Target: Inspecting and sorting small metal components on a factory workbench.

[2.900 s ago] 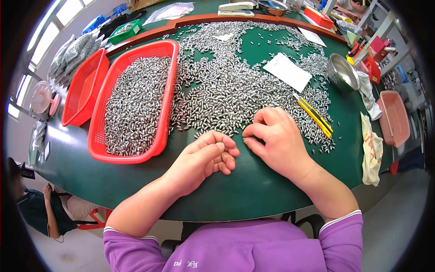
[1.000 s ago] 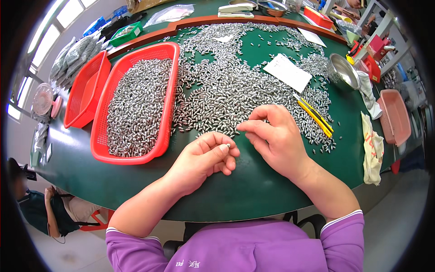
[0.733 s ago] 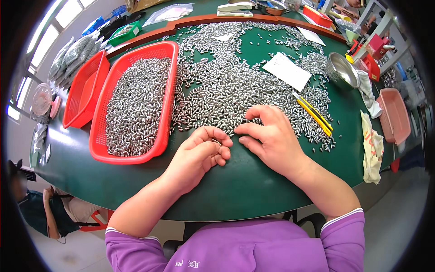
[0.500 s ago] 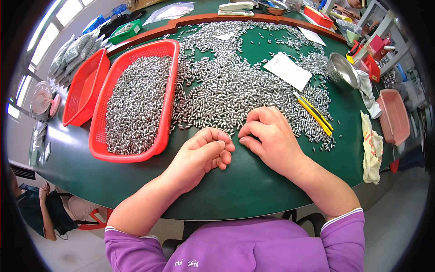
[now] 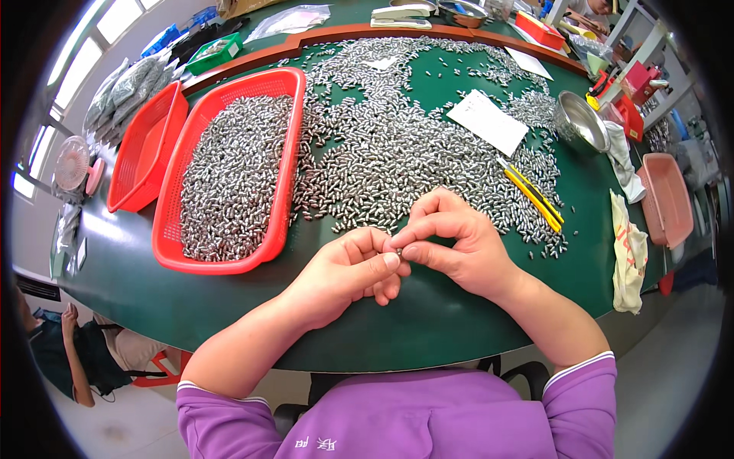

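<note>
My left hand point(image 5: 348, 271) and my right hand point(image 5: 455, 245) meet just in front of a wide spread of small silvery metal pieces point(image 5: 375, 168), bullet-shaped with a ring-like groove. Between the pinched thumbs and forefingers of both hands is a tiny metal piece point(image 5: 399, 252), mostly covered by the fingertips. The other fingers of my left hand curl under; whether they hold more pieces is hidden. To the left stands a red perforated basket point(image 5: 294, 153) heaped with the same kind of pieces. A yellow utility knife point(image 5: 533, 195) lies on the spread, right of my right hand.
An unfilled red basket point(image 5: 145, 153) stands farther left. White paper point(image 5: 488, 122) rests on the pieces, with a metal bowl point(image 5: 579, 121) beyond. A cloth point(image 5: 628, 256) and pink basket point(image 5: 667, 199) line the right edge. A wooden rail point(image 5: 382, 32) borders the far side.
My right hand has moved down and left to meet my left hand. Their fingertips, apart before, now close together on a small metal piece.
</note>
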Demonstrator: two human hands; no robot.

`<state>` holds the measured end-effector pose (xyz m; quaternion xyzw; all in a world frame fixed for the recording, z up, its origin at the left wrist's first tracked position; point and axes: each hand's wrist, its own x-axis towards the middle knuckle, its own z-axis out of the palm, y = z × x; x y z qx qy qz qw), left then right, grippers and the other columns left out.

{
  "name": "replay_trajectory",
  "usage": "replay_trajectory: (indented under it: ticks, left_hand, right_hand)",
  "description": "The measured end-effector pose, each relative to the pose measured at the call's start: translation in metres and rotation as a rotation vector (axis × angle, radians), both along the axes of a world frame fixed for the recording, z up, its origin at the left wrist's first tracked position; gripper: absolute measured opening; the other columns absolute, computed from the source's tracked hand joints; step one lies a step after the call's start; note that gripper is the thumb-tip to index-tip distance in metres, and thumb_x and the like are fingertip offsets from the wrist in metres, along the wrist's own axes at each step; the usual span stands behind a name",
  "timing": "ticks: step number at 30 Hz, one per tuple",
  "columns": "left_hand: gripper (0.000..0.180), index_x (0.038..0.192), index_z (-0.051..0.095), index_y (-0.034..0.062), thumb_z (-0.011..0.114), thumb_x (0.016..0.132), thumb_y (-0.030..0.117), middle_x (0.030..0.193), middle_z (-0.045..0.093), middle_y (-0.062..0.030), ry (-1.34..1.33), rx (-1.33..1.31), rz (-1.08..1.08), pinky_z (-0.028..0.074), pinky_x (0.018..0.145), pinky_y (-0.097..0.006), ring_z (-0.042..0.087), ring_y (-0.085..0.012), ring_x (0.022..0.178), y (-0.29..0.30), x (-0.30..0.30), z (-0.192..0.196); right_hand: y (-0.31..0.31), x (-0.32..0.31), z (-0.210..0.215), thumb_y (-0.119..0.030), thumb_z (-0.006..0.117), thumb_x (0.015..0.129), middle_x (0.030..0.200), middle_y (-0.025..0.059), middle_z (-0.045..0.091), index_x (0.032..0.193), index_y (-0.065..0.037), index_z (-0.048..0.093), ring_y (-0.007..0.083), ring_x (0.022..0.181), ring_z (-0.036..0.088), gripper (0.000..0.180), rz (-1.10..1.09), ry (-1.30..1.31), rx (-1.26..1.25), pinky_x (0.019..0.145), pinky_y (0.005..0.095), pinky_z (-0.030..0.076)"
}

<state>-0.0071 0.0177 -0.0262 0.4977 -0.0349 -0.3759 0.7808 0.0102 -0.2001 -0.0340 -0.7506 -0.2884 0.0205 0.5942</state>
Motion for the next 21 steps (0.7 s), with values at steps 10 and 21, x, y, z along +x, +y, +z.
replay_trajectory:
  ticks: [10,21]
  left_hand:
    - [0.013,0.108,0.051,0.0059,0.052,0.1,0.015,0.103,0.061,-0.0076,0.0,-0.05,0.019,0.05,0.072,-0.026,0.06,-0.0113,0.082,0.0024,0.001,-0.0036]
    - [0.016,0.107,0.053,0.0038,0.047,0.102,0.017,0.102,0.062,-0.0106,-0.009,-0.098,0.051,0.05,0.069,-0.025,0.06,-0.0127,0.078,0.0015,0.0004,-0.0058]
  right_hand:
    - [0.002,-0.0003,0.0065,-0.008,0.072,0.083,0.093,0.0038,0.057,0.099,-0.01,0.072,0.0172,0.089,0.058,0.016,-0.143,-0.261,-0.124,0.08,0.0294,0.048]
    - [-0.007,0.0036,0.0046,-0.011,0.072,0.079,0.086,0.0051,0.06,0.085,-0.009,0.065,0.0247,0.084,0.06,0.01,-0.239,-0.303,-0.203,0.074,0.0355,0.049]
